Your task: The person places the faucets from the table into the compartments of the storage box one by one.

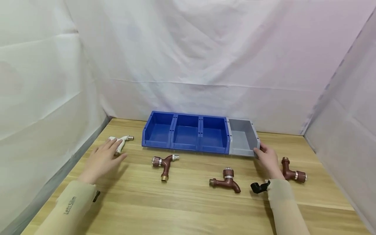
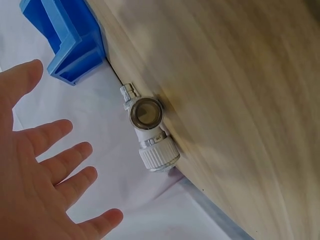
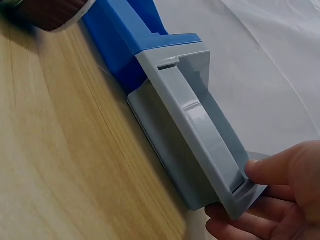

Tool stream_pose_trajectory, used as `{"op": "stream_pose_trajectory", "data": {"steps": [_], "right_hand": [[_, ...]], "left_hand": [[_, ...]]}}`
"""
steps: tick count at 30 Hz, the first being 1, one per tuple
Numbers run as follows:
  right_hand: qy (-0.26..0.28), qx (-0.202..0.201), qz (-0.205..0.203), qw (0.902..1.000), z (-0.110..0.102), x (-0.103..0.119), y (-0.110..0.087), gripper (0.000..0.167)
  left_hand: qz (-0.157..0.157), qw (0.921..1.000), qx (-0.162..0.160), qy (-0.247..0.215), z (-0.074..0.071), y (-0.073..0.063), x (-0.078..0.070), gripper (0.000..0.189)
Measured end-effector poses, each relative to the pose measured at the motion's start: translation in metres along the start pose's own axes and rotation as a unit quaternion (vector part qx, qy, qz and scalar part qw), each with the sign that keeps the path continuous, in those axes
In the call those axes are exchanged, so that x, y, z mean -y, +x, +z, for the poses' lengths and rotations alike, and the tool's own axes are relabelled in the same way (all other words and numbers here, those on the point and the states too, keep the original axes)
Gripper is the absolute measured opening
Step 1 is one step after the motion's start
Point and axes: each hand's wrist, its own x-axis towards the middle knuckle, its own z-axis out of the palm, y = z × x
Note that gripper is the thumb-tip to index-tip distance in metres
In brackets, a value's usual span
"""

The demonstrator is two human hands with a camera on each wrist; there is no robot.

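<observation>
My right hand [image 1: 268, 160] grips the front right corner of a grey plastic bin [image 1: 241, 137], with the thumb on the inner side and the fingers under the outside in the right wrist view. The grey bin [image 3: 185, 120] stands at the right end of a row of blue bins [image 1: 185, 133]. On the left, my left hand [image 1: 102, 159] has its fingers spread and holds nothing. It partly covers a white tap [image 1: 121, 143] in the head view. In the left wrist view the white tap [image 2: 159, 152] lies on the wood, apart from the fingertips.
Several brown taps lie about the table [image 1: 176, 209]: one [image 1: 165, 166] front of the blue bins, one [image 1: 226, 181] front of the grey bin, another [image 1: 290, 171] right of my right hand. A black strap piece [image 1: 259, 187] sits by the right cuff. White cloth [image 1: 191, 58] hangs behind.
</observation>
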Motion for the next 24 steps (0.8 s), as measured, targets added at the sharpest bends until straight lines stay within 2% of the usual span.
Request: {"op": "stream_pose_trajectory", "data": {"steps": [8, 12, 18, 24], "right_hand": [[-0.02, -0.031, -0.009, 0.9993, 0.002, -0.009, 0.0, 0.051], [-0.027, -0.044, 0.007, 0.9987, 0.004, -0.015, 0.001, 0.048], [-0.022, -0.061, 0.037, 0.9972, 0.007, -0.017, -0.003, 0.046], [-0.004, -0.062, 0.051, 0.9968, 0.006, -0.019, -0.004, 0.054]], "left_hand": [[0.0, 0.9998, -0.016, -0.007, -0.003, 0.011, 0.009, 0.076], [0.002, 0.9997, -0.024, 0.0, -0.006, 0.019, 0.013, 0.074], [-0.005, 0.9997, -0.018, 0.018, -0.013, 0.029, 0.015, 0.071], [-0.021, 0.9995, -0.003, 0.024, -0.016, 0.037, 0.017, 0.075]]}}
